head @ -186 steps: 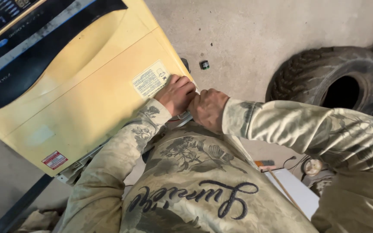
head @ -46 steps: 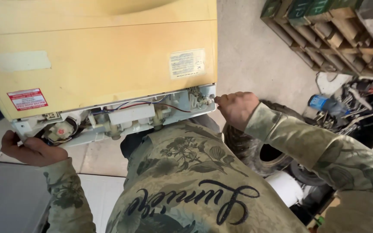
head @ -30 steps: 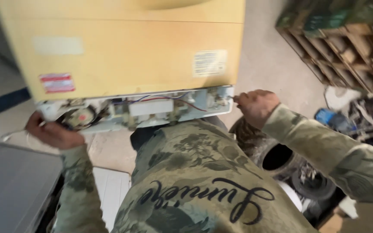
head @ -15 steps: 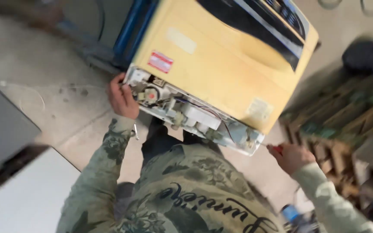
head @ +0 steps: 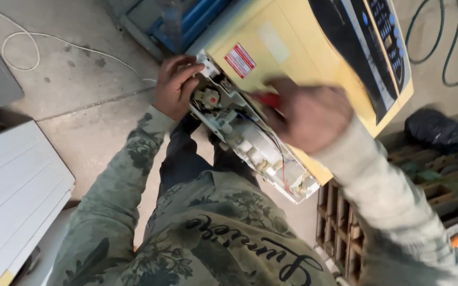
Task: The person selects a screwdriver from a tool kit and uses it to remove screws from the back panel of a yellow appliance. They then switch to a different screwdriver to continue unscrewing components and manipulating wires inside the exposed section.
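Observation:
A yellow appliance control panel (head: 314, 58) with a dark button strip is held up in front of me, its open underside showing white parts and thin wires (head: 250, 143). My left hand (head: 175, 85) grips the panel's left end by the exposed edge. My right hand (head: 306, 114), blurred by motion, is closed on a red-handled tool (head: 266, 99) whose tip lies against the exposed underside. How the tool ends is hidden.
A white corrugated panel (head: 11, 196) lies at the left. A white cable (head: 54, 42) runs over the concrete floor. A blue frame (head: 186, 21) stands behind the panel. Wooden crates (head: 398, 196) and a dark bag (head: 433, 127) sit at the right, green hose (head: 451, 47) above.
The view has swung round and the panel now lies diagonally. My right hand has moved from the panel's right end over to its exposed underside with the red-handled tool. My left hand keeps its grip.

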